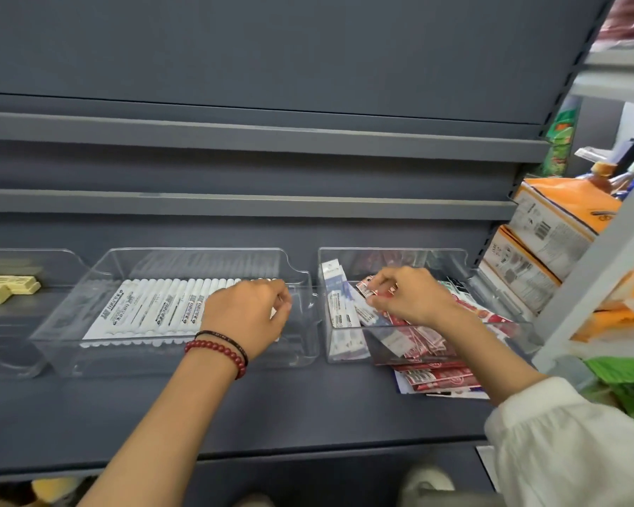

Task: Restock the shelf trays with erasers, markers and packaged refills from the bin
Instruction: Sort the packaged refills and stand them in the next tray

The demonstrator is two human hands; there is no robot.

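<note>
Head view. Right hand (410, 296) pinches a refill packet (366, 287) inside refill tray (344, 345), just right of marker tray (88, 283). Left hand (246, 316) curled over marker tray; grip unclear. Hazard: loosely heaped packets (436, 380) may slide out forward.

A dark grey metal shelf unit (257, 135) fills the view, evenly lit. To its right stands a white rack (597, 265) holding orange boxes (560, 210) and green packets (623, 371).
</note>
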